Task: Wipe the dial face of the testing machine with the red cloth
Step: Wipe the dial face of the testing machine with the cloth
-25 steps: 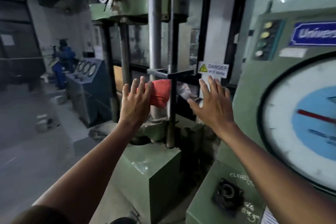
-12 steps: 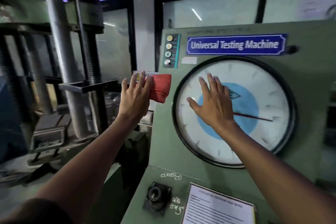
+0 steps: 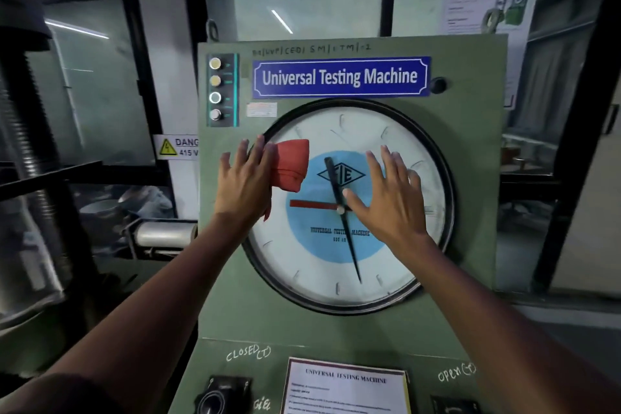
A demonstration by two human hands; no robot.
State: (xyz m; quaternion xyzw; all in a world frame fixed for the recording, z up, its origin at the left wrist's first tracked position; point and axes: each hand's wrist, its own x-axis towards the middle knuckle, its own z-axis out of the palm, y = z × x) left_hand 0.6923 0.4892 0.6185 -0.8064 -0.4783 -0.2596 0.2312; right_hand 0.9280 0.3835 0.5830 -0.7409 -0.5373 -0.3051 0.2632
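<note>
A large round dial face [image 3: 322, 265] with a white ring, blue centre, one black pointer and one red pointer fills the green panel of the testing machine [image 3: 470, 178]. My left hand [image 3: 243, 183] holds a folded red cloth [image 3: 290, 163] over the dial's upper left edge. Over the dial's right half my right hand [image 3: 386, 202] is spread flat, fingers apart, holding nothing; whether either hand touches the glass cannot be told.
Above the dial are a blue "Universal Testing Machine" nameplate [image 3: 341, 77] and a column of indicator lights [image 3: 215, 89]. Below lie a printed sheet [image 3: 346, 386] and a black valve knob [image 3: 218, 397]. The dark load frame with a threaded column [image 3: 23, 144] stands at left.
The view has swung right from the load frame to face the dial. My left hand has carried the cloth from beside the panel onto the dial's upper left; my right hand stays spread over it.
</note>
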